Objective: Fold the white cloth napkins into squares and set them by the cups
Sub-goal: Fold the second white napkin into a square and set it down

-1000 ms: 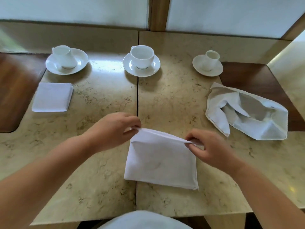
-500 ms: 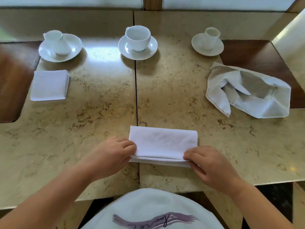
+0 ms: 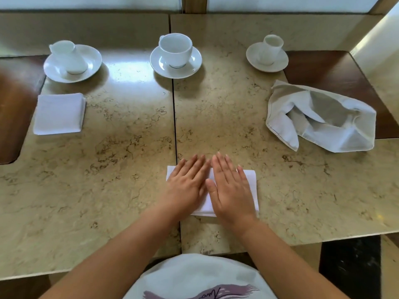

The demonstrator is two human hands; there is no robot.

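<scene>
Two flat hands lie side by side on the folded napkin (image 3: pixel 251 180) near the front edge of the marble table (image 3: pixel 129 160): the left hand (image 3: pixel 185 186) and the right hand (image 3: pixel 231 190), fingers straight and together, each grip released and pressing down rather than grasping. This white cloth is a neat layered rectangle, its stacked edges showing at the near side (much of it is hidden under the palms). A finished square napkin (image 3: pixel 59 114) sits just in front of the left cup (image 3: pixel 68 57) on its saucer. The middle cup (image 3: pixel 176 49) and the right cup (image 3: pixel 271 48) stand farther back. An unfolded napkin (image 3: pixel 321 117), rumpled and creased, lies near the right cup, partly on a dark wooden panel (image 3: pixel 332 70).
</scene>
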